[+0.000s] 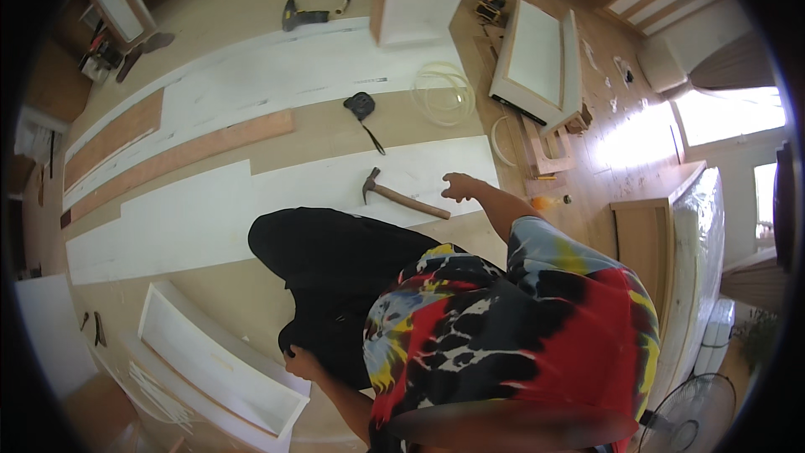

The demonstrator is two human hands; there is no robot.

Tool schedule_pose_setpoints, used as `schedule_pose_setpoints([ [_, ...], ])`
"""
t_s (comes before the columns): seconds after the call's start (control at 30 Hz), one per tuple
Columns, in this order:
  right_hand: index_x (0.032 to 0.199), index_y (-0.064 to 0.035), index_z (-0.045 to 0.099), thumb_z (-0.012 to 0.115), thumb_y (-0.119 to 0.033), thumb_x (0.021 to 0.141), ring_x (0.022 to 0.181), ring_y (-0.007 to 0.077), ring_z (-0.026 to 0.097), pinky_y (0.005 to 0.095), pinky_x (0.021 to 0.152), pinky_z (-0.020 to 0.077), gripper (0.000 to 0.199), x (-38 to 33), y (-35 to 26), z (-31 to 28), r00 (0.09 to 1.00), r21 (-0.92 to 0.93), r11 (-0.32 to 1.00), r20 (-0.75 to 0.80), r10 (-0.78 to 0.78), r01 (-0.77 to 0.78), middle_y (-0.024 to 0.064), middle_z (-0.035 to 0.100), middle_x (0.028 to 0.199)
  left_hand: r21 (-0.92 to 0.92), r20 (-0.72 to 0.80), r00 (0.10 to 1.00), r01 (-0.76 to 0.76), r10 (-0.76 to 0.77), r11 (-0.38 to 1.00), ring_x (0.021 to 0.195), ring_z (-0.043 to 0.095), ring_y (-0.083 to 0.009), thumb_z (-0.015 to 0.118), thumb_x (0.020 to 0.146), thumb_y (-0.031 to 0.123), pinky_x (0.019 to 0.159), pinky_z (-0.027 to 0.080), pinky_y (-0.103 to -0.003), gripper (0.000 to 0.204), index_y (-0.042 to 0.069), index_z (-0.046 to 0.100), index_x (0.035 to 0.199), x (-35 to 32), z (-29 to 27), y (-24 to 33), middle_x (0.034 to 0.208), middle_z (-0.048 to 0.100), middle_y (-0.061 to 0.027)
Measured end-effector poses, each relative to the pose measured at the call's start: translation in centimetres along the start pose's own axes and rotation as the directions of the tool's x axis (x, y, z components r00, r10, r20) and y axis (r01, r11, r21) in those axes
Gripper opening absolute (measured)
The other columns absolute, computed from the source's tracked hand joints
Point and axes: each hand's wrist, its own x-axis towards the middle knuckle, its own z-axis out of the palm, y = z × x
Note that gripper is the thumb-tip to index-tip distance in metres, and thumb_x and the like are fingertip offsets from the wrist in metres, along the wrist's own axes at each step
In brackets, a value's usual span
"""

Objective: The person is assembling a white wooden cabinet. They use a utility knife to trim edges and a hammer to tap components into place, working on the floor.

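My right hand (pixel 458 187) reaches out over the white panel (pixel 310 184) with its fingers apart and somewhat bent, holding nothing I can see. Just left of it, a claw hammer (pixel 407 199) with a wooden handle lies on the panel, apart from the fingers. My left hand (pixel 300 362) is low, against the knee of my black trousers (pixel 335 285); its fingers are mostly hidden. Beyond the hammer sits a black tape measure (pixel 360 104) with a strap. A coil of pale edging strip (pixel 443 94) lies to its right.
A white drawer-like box (pixel 226 361) lies at the lower left. A cordless drill (pixel 303 16) rests on the far panel. Brown boards (pixel 193 149) lie at left. To the right are a white cabinet frame (pixel 541 63), a wrapped mattress-like slab (pixel 698 243) and a fan (pixel 689 419).
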Motion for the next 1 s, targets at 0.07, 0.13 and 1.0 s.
schedule_pose_setpoints([
  [0.07, 0.147, -0.0038, 0.039, 0.064, -0.028, 0.084, 0.072, 0.024, 0.071, 0.0374, 0.056, 0.0576, 0.072, 0.0, 0.5, -1.3, 0.999, 0.005, 0.999, -0.025, 0.044, -0.044, 0.0148, 0.07, 0.09, 0.011, -0.005, 1.0, 0.015, -0.015, 1.0, 0.112, 0.06, -0.0454, 0.056, 0.091, 0.036, 0.094, 0.05, -0.054, 0.048, 0.003, 0.063, 0.127, -0.3, -0.4, 0.1, 0.121, 0.06, -0.0278],
  [0.13, 0.144, -0.0019, 0.042, 0.064, -0.028, 0.082, 0.069, 0.0235, 0.07, 0.0365, 0.054, 0.057, 0.071, 0.3, 1.8, -3.4, 0.992, 0.01, 0.999, -0.122, 0.035, -0.034, 0.0148, 0.069, 0.085, 0.014, 0.007, 1.0, 0.015, -0.015, 1.0, 0.112, 0.06, -0.0451, 0.056, 0.092, 0.036, 0.094, 0.05, -0.054, 0.048, 0.004, 0.063, 0.127, -0.4, -0.2, 0.3, 0.122, 0.059, -0.0273],
  [1.0, 0.148, -0.0047, 0.035, 0.069, -0.031, 0.081, 0.075, 0.0279, 0.07, 0.0399, 0.059, 0.0579, 0.08, -2.7, 8.2, -33.1, 0.59, -0.018, 0.99, -0.805, 0.07, -0.143, 0.0203, 0.07, 0.096, 0.012, -0.066, 0.998, -0.011, 0.012, 1.0, 0.107, 0.062, -0.046, 0.058, 0.089, 0.035, 0.091, 0.051, -0.055, 0.048, 0.001, 0.066, 0.122, 0.2, 0.8, -0.5, 0.116, 0.062, -0.0285],
])
